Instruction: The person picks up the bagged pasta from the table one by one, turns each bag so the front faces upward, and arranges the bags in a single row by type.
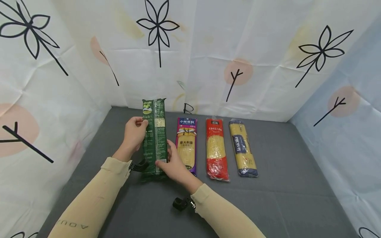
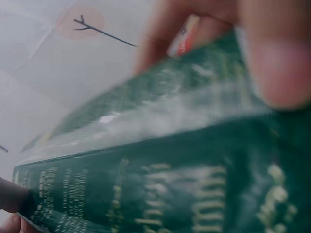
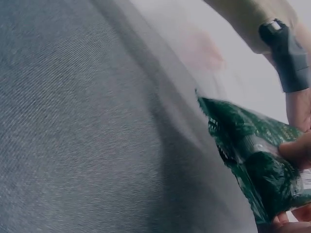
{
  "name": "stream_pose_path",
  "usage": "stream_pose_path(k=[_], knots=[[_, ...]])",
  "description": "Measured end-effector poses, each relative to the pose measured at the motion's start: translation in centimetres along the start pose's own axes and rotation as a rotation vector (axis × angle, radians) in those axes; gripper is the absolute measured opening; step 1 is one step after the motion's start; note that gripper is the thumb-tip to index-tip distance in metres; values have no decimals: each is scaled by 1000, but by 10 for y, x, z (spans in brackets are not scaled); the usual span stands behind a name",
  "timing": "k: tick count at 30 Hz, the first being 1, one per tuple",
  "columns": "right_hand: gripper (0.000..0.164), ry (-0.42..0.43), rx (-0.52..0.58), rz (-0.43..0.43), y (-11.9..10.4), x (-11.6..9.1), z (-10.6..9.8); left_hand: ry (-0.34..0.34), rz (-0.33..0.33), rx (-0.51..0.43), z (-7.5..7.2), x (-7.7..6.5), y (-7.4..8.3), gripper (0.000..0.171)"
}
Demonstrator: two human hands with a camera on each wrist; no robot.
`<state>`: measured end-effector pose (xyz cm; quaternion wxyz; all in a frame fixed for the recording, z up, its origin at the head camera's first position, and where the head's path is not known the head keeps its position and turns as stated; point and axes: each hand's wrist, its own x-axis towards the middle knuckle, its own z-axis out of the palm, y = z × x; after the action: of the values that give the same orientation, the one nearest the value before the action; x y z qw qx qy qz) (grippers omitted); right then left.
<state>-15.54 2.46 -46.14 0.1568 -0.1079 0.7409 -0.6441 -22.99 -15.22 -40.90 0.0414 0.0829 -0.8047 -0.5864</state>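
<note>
A long green pasta packet [image 1: 154,140] is held upright in front of me, its back with small print, a pale label and a clear seam facing me. My left hand [image 1: 133,135] pinches its upper left edge. Lower down, my right hand [image 1: 174,164] grips the right edge, with the thumb on the front near the barcode. In the left wrist view the packet [image 2: 160,179] fills much of the picture, and fingers touch it at two sides. The right wrist view shows the packet's crimped bottom end [image 3: 243,150] raised above the grey table, a thumb [image 3: 296,149] pressing it.
Right of the packet, a purple pasta packet [image 1: 186,145], a red one [image 1: 216,148] and a yellow one with a blue label [image 1: 243,148] lie in a row on the grey table [image 1: 285,185]. Patterned white cloth [image 1: 205,43] hangs behind and at both sides.
</note>
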Motion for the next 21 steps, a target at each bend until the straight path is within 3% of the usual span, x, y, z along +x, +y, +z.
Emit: stream_pose_path(k=[5, 10, 16, 21], knots=[[84, 28, -15, -19, -5, -3, -5, 11, 112, -30, 6, -6, 4, 49], [80, 62, -52, -99, -12, -3, -12, -19, 171, 31, 10, -12, 10, 60], [75, 155, -214, -172, -23, -7, -20, -96, 205, 61, 15, -19, 9, 73], [76, 211, -370, -212, -35, -10, -23, -114, 226, 83, 19, -23, 8, 73]])
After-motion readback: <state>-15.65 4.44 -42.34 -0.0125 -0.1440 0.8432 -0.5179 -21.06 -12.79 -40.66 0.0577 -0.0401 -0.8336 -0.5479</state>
